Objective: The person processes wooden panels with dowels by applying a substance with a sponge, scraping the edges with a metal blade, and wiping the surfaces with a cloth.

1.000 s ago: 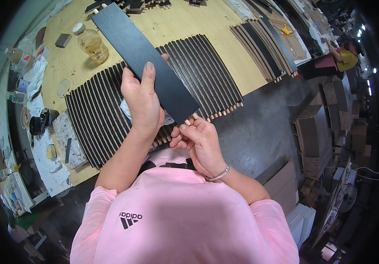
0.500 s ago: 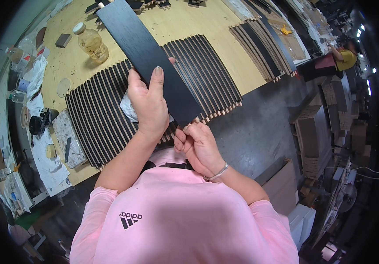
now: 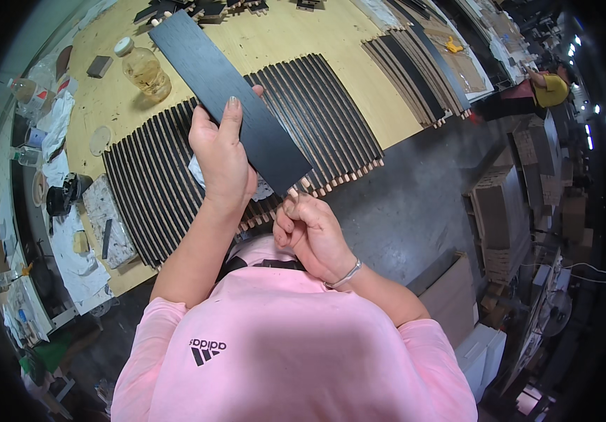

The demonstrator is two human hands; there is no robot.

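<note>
A long black-painted wooden board with pale dowel pegs at both ends slants across the middle. My left hand grips it around its left edge, thumb on the upper face and fingertips showing past the far edge. At the board's near end, my right hand is closed, thumb and forefinger pinching at a wooden dowel peg. Below the board lies a row of similar black boards, set on edge side by side, their pegs toward me. A white cloth shows partly beneath my left hand.
A capped jar of amber liquid stands on the yellowish table. At the left are a stained slab and a black container. More boards lie at the right. Another person works beyond, near stacked panels.
The board and my left hand have shifted slightly left and toward me. My right hand has stayed at the near end, where the peg now shows more clearly.
</note>
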